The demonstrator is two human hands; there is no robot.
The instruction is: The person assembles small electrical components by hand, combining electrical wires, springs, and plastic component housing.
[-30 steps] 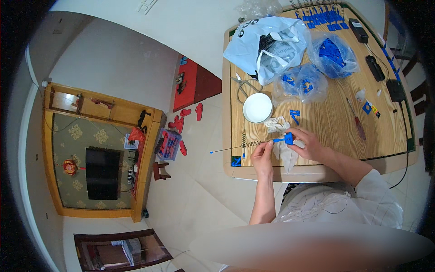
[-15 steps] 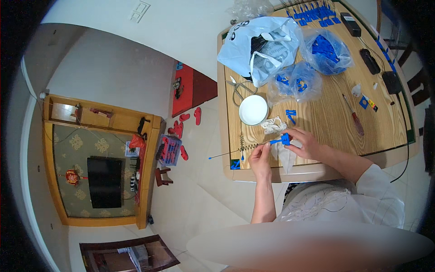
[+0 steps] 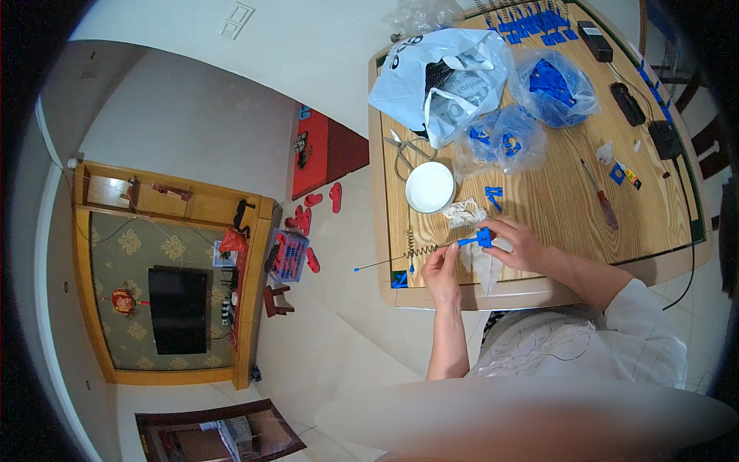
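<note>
Over the table's near edge, my left hand pinches a coiled metal spring, whose straight wire end carries a small blue tip and points left. My right hand is closed on a blue plastic piece; its narrow blue stem reaches to the left fingertips, where it meets the spring. Fingers hide the exact joint. A pale paper sheet lies beneath the hands. Just beyond them are crumpled white cloth or tissue, two blue strips and a white bowl.
Scissors lie behind the bowl. Farther back stand a white plastic bag and clear bags of blue parts. Rows of blue pieces with springs fill the far edge. A screwdriver and a black adapter with cable lie right.
</note>
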